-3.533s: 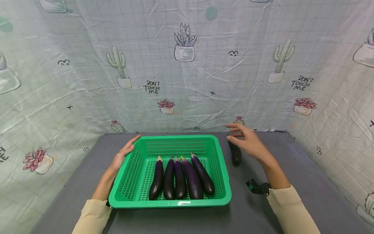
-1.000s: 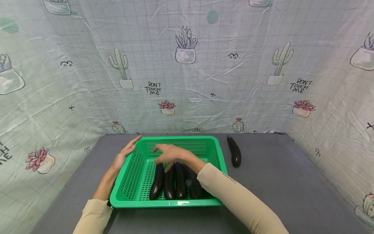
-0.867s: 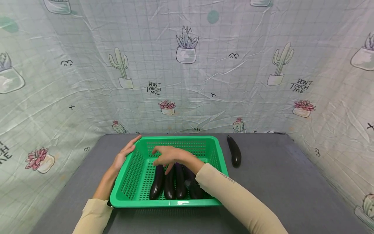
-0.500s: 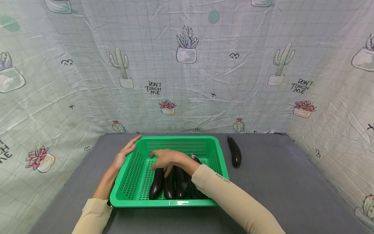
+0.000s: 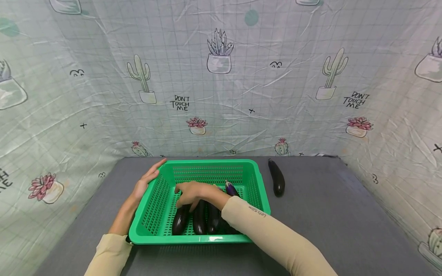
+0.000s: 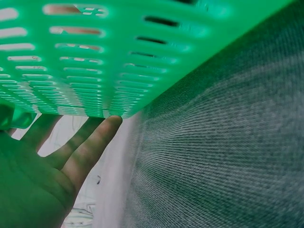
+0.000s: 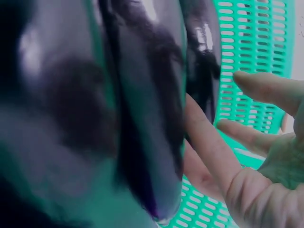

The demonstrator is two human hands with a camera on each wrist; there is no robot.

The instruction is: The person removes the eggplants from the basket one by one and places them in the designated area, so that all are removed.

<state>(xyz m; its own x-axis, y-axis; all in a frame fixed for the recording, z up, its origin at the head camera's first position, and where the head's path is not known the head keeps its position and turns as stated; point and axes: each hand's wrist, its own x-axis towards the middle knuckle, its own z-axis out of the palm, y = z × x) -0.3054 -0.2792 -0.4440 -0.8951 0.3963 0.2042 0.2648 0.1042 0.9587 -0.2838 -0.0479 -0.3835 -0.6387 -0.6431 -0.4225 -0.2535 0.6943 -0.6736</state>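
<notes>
In the head view a green plastic basket (image 5: 200, 240) holds several dark purple eggplants lying side by side. My left hand (image 5: 141, 188) rests along its left side; in the left wrist view the fingers (image 6: 90, 147) lie straight against the slotted wall. My right hand (image 5: 192, 193) reaches down over the stem end of the leftmost eggplant (image 5: 180, 222). In the right wrist view its fingers (image 7: 268, 92) are spread to both sides of that eggplant (image 7: 202, 52), one touching it or close beside it. The stem ends of the left and middle eggplants are hidden under the hand.
One more eggplant (image 5: 277, 178) lies on the grey tabletop (image 5: 328, 207) to the right of the basket. A printed cloth (image 5: 221, 96) hangs behind and at both sides of the table.
My right hand has come from the lone eggplant on the right into the basket, then lowered toward the leftmost eggplant, which has shifted slightly left. The left hand has stayed put.
</notes>
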